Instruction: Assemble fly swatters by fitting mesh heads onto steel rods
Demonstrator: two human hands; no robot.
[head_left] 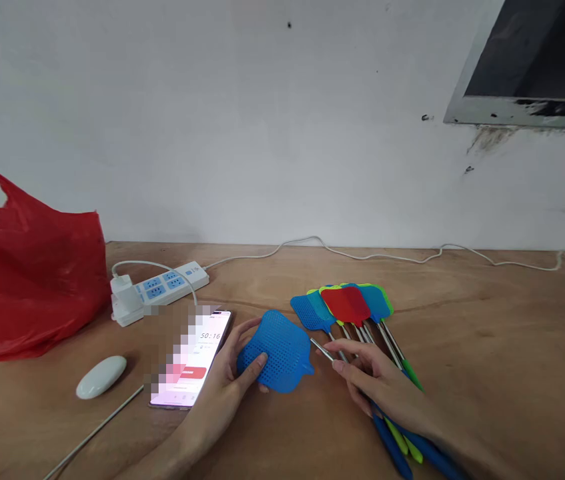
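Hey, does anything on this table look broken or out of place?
One blue swatter head is detached: the left hand holds it alone, while the right hand holds a bare rod beside it. The other swatters lie whole in a pile. Dark stains mark the wall under the frame.

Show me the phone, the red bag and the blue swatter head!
phone [202,360]: head view, on its lit screen.
red plastic bag [27,280]: head view, on its crumpled side.
blue fly swatter head [282,343]: head view, on its mesh middle.
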